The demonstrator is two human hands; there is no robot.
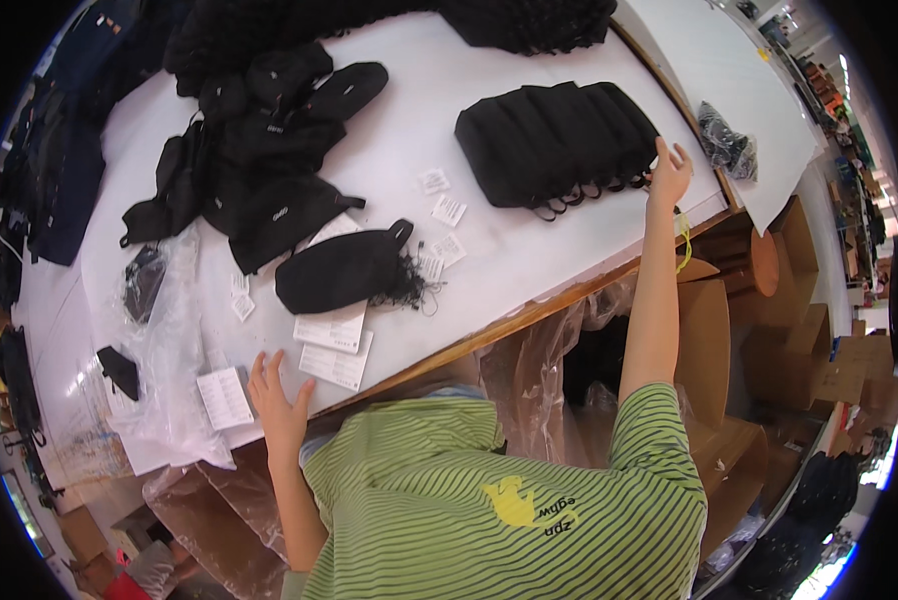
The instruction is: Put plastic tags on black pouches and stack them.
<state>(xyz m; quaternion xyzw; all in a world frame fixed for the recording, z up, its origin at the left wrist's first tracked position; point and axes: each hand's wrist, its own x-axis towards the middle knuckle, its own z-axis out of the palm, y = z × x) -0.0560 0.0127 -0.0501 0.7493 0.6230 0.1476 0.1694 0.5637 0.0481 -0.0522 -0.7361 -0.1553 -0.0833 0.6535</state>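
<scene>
Table (pixel 529 180) fills the upper half of the view, a white surface running from near left to far right, its wooden edge slanting across the middle. Heaps of black fabric pieces (pixel 259 150) lie over its far left part. To the right of them, well apart, sits the neat row of black pouches (pixel 554 140), overlapped like tiles; its long axis runs left to right, tilting slightly toward the far right, with thin cords hanging from its near edge.

The right hand (pixel 669 172) is stretched far out, the arm reaching straight up from the striped sleeve. It rests at the right end of that row, fingers spread apart and flat, touching or just beside the last pouch, closed on nothing. So the row lies to the left of these fingers, extending away from them, and this hand is by far the nearer of the two.

A single black pouch (pixel 341 270) lies nearer, between the two hands, with a tangle of cords at its right end. White paper tags (pixel 439 215) are scattered around it, and larger printed sheets (pixel 334 345) lie just near of it.

The left hand (pixel 277 395) rests at the near table edge, fingers splayed and empty, beside a small white sheet (pixel 224 397) and crumpled clear plastic bags (pixel 164 330). It is well apart from the row.
</scene>
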